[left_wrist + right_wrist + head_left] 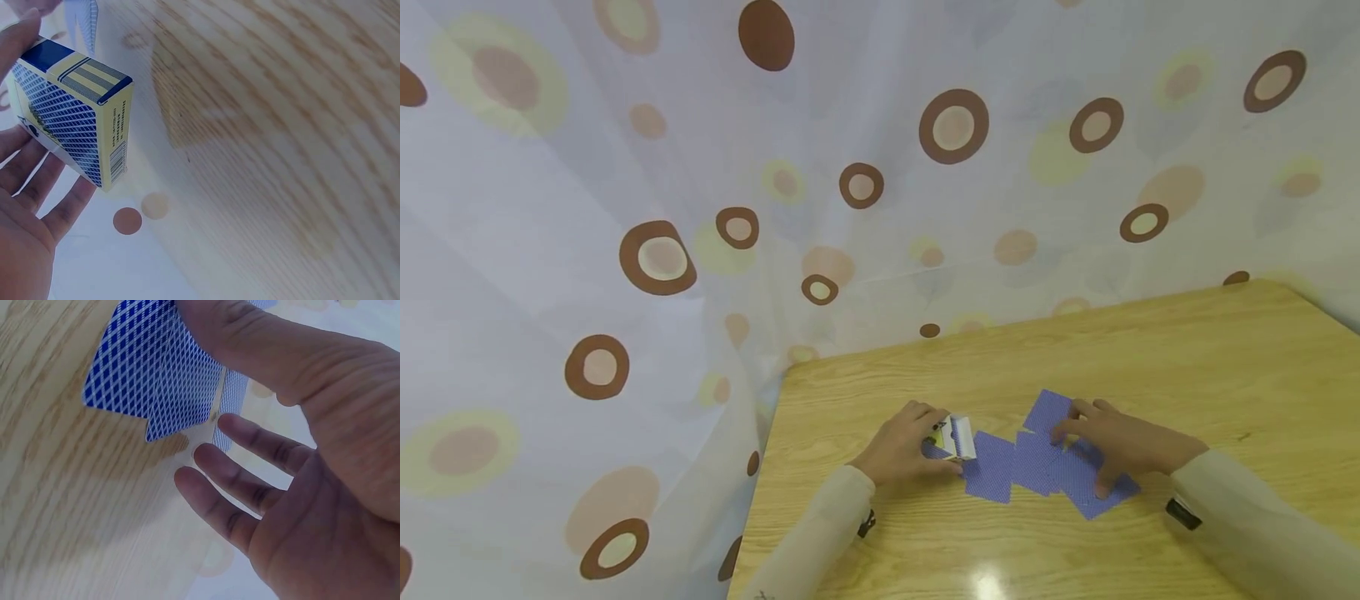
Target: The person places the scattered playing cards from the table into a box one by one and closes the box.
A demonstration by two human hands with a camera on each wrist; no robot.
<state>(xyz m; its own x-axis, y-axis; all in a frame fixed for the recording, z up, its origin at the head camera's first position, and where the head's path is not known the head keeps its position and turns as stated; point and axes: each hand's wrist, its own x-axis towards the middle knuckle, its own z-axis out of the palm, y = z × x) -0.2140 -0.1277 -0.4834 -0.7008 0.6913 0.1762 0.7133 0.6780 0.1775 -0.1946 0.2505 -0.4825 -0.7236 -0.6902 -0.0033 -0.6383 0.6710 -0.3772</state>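
My left hand [897,448] grips a playing card box [964,438], thumb on one side and fingers on the other. In the left wrist view, the card box [65,112] shows a blue lattice pattern, cream edges and a barcode. Face-down blue playing cards [990,468] lie spread in an overlapping row from beside the box to the right. My right hand [1123,442] is over the right end of the row, thumb and fingers spread apart. In the right wrist view its thumb rests at the blue-backed cards [134,362], while three fingers [215,506] extend loosely near them.
A wooden table [1225,367] bears the cards. Behind it and along its left side hangs a white curtain [880,233] with brown, yellow and peach circles. Dark straps [1183,512] sit at both sleeves.
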